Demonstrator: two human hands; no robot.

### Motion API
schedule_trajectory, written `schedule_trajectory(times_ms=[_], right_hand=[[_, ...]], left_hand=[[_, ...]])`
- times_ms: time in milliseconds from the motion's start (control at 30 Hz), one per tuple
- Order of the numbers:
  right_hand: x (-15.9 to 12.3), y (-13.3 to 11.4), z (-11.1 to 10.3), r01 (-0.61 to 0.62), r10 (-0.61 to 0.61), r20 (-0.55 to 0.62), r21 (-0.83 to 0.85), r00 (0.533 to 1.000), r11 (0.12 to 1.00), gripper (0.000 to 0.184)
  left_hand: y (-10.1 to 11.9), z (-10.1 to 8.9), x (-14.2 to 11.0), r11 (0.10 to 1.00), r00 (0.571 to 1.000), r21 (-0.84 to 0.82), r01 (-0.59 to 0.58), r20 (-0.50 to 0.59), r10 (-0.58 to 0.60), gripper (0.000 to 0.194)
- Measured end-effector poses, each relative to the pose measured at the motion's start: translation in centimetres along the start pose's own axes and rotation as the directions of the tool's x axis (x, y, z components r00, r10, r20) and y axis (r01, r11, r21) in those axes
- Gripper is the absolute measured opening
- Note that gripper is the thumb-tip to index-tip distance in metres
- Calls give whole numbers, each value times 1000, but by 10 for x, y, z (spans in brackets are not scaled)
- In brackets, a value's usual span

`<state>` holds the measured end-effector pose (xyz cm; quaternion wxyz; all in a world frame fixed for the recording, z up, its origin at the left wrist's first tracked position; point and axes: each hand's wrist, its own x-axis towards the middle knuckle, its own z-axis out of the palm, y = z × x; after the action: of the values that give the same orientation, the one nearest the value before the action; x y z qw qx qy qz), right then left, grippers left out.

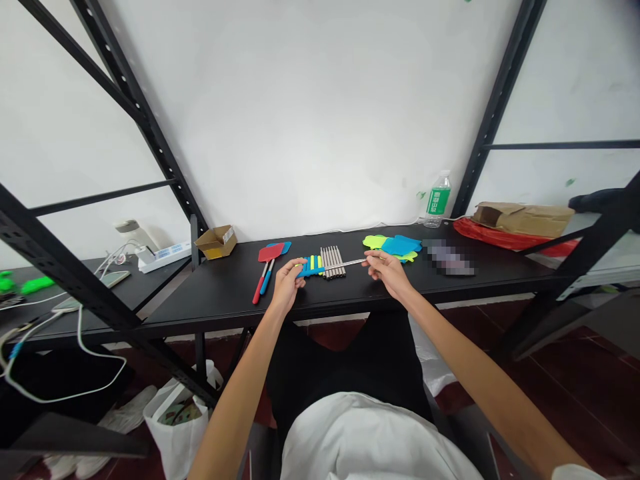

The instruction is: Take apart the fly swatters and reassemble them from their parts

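My left hand (289,281) is closed round a blue handle (309,271) held level just above the black table. From that handle a thin metal rod (347,264) runs to the right. The fingers of my right hand (387,270) pinch the rod's far end. Behind the held piece lie several blue and yellow-green handles (314,261), and beside them a row of loose metal rods (332,259). To the left rest a red fly swatter (271,253) and a blue fly swatter (286,247). Flat blue and yellow-green swatter heads (401,245) are piled beyond my right hand.
An open cardboard box (216,243) stands at the table's left back. A water bottle (438,200) is near the wall at right, with a blurred object (450,259) in front. Black shelf posts (500,107) rise on both sides. A power strip (167,256) lies further left.
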<state>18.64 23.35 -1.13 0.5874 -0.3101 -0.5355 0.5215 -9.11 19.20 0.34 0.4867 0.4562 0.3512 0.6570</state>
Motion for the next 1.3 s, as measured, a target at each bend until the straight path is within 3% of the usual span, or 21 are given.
schedule_trajectory(times_ms=[867, 1300], right_hand=[[-1, -4, 3, -12, 12, -5, -23, 1000, 1000, 33], [-5, -4, 5, 38, -30, 71, -125, 997, 991, 50]], left_hand=[[0, 0, 0, 1000, 1000, 8, 3, 9, -3, 23], [0, 1, -1, 1000, 1000, 11, 4, -2, -4, 22]])
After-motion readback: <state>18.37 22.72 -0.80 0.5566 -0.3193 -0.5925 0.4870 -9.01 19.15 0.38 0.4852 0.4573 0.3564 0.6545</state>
